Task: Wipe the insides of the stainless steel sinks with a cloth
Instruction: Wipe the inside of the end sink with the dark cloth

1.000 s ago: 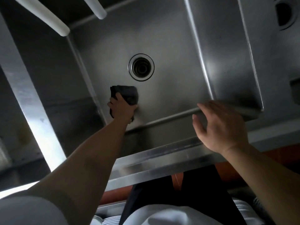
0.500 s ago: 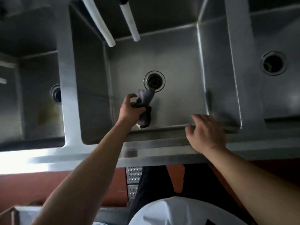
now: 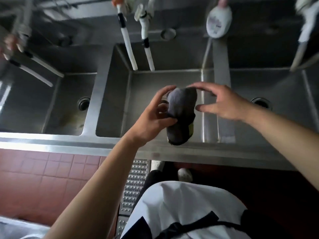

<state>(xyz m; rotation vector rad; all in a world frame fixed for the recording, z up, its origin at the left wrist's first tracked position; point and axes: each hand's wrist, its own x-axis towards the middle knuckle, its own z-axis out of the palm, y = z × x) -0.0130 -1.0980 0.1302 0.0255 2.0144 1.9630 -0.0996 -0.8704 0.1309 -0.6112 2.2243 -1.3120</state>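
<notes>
Seen from above: 3 stainless steel basins in a row across the middle of the frame. At frame centre, a dark grey cloth, bunched into a hanging wad with a strip of yellow-green at its lower right edge, held up above the middle sink and hiding most of that basin's drain. Left hand coming in from the lower left, fingers curled round the cloth's left side, thumb pressed against it low down. Right hand reaching in from the right, fingers spread wide and gently curved, index fingertip at the cloth's top edge and thumb tip just beside its right side; actual contact cannot be told. Left sink at frame left, round drain visible and brownish staining on its floor. Right sink at frame right, drain partly hidden behind the right forearm. 2 white spout tubes slanting down from the top centre over the back of the middle sink, more white tubes over the left basin, blurred. White bottle at the upper right on the back ledge. Pink floor tiles at lower left, perforated metal grate at bottom centre, white garment with dark apron ties below.
</notes>
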